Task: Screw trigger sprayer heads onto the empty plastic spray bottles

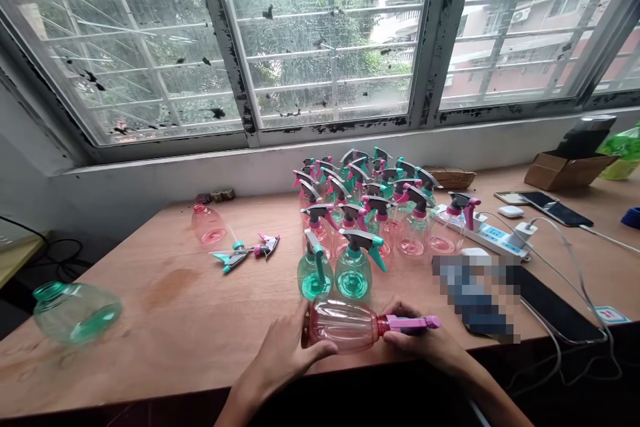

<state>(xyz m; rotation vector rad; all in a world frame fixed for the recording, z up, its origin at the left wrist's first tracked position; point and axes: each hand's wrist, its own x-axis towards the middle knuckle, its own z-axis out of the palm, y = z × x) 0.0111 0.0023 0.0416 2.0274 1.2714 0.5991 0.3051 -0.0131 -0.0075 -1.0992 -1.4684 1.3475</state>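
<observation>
The fingers of my left hand (283, 353) are wrapped around the belly of one pink spray bottle (343, 325). It lies on its side at the near edge of the desk (170, 320), neck pointing to 3 o'clock. The fingers of my right hand (425, 345) are closed on its pink trigger head (413, 324), which sits at the neck.

At 12 o'clock, just beyond the bottle, two green bottles (334, 270) with trigger heads stand upright. Behind them is a tight cluster of pink and green bottles (370, 197), too crowded to count exactly. At 11 o'clock two loose trigger heads (247, 252) lie together, with one headless pink bottle (210, 227) on its side beyond. At 9 o'clock lies one headless green bottle (75, 312). One white power strip (493, 237) sits at 1 o'clock and one dark phone (555, 310) at 3 o'clock.
</observation>
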